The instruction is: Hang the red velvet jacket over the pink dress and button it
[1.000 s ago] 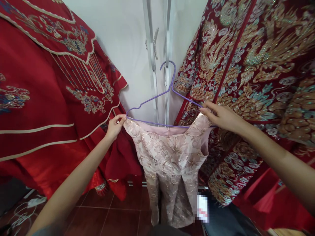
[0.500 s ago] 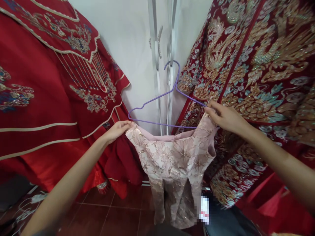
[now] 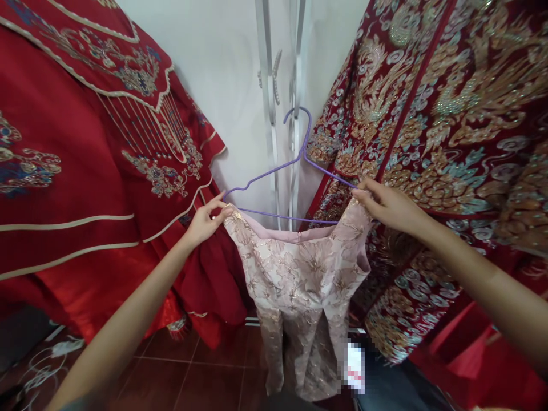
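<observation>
A pale pink floral brocade dress (image 3: 299, 274) hangs between my hands, in front of a white rack. My left hand (image 3: 208, 220) pinches its left shoulder strap, with the fingertips at the left end of a purple hanger (image 3: 274, 170). My right hand (image 3: 381, 202) grips the right shoulder strap together with the hanger's right arm. The right strap lies over the hanger's end, which is hidden under the cloth and fingers. The hanger's hook points up and is in front of the white metal bars; whether it touches them I cannot tell.
A red embroidered gown (image 3: 98, 171) with bead fringe hangs on the left. On the right hangs a dark red gown (image 3: 445, 131) with gold embroidery. White metal bars (image 3: 269, 68) stand in the middle against a pale wall. White cables (image 3: 43, 365) lie on the tiled floor (image 3: 214, 377) at lower left.
My left hand has moved up a little with the left strap, bringing it to the hanger's left end. The dress has shifted slightly; my right hand keeps its grip.
</observation>
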A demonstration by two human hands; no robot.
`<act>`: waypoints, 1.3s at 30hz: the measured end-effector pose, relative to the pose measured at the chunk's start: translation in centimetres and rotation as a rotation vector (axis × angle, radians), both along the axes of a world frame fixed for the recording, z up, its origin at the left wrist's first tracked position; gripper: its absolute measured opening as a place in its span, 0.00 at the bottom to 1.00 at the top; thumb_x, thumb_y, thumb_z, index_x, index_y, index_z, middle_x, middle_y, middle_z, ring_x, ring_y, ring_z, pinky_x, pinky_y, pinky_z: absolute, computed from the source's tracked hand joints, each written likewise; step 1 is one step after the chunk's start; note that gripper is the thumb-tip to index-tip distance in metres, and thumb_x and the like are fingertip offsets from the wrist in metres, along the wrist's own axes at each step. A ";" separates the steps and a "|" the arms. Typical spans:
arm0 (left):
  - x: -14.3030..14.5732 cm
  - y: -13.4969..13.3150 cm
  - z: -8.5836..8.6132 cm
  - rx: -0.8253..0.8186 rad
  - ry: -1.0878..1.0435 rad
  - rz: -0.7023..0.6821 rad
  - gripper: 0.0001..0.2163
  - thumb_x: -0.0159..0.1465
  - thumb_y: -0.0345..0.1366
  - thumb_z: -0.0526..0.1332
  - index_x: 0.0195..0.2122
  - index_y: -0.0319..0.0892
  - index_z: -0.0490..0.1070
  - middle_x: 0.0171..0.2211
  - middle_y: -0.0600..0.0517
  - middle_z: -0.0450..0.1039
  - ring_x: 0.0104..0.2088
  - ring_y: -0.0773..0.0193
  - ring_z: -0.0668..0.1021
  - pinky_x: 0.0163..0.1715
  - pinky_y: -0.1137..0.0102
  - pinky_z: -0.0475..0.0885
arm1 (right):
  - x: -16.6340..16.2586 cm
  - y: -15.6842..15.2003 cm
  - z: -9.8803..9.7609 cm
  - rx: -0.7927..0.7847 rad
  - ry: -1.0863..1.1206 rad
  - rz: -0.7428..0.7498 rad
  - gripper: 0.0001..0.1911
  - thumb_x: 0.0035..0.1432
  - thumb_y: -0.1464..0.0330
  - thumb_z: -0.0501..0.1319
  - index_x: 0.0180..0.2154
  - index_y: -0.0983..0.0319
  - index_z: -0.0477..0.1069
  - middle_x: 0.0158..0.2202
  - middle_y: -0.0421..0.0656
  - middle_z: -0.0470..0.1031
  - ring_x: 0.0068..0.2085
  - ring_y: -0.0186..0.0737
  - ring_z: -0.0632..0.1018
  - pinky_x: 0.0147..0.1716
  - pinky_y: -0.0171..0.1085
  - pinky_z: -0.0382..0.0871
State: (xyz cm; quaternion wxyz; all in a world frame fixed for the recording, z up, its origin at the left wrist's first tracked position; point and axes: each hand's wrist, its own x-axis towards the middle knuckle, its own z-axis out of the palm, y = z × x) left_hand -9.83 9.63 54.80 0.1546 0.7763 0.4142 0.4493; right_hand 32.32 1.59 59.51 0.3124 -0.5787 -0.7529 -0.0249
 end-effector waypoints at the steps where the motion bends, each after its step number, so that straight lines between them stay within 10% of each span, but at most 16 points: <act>1: 0.1 0.3 0.0 -0.014 0.012 -0.022 0.16 0.59 0.54 0.61 0.30 0.45 0.72 0.42 0.44 0.77 0.58 0.47 0.70 0.58 0.55 0.62 | 0.2 0.0 0.0 0.005 0.001 0.003 0.16 0.64 0.53 0.50 0.33 0.58 0.63 0.21 0.38 0.67 0.23 0.37 0.68 0.25 0.35 0.57; 9: -0.1 0.7 -0.9 -0.049 -0.009 0.003 0.16 0.63 0.52 0.57 0.36 0.43 0.67 0.32 0.49 0.76 0.34 0.59 0.77 0.34 0.68 0.69 | 0.5 0.2 0.2 0.008 -0.072 -0.002 0.17 0.63 0.52 0.51 0.34 0.58 0.65 0.23 0.40 0.69 0.24 0.39 0.69 0.26 0.36 0.56; 24: -1.9 -0.7 -0.1 -0.390 -0.297 0.099 0.27 0.45 0.60 0.68 0.30 0.38 0.72 0.26 0.50 0.75 0.26 0.65 0.73 0.29 0.71 0.66 | -0.5 1.6 -0.4 0.153 0.039 -0.051 0.21 0.66 0.54 0.48 0.49 0.56 0.71 0.29 0.43 0.77 0.26 0.42 0.73 0.30 0.38 0.61; 39: -1.9 -1.6 -0.3 -0.343 -0.288 0.099 0.25 0.48 0.58 0.68 0.32 0.39 0.72 0.27 0.49 0.77 0.28 0.64 0.76 0.31 0.71 0.69 | -0.3 1.3 -0.1 0.174 0.026 -0.050 0.22 0.65 0.54 0.49 0.50 0.56 0.73 0.37 0.45 0.80 0.32 0.45 0.77 0.34 0.39 0.64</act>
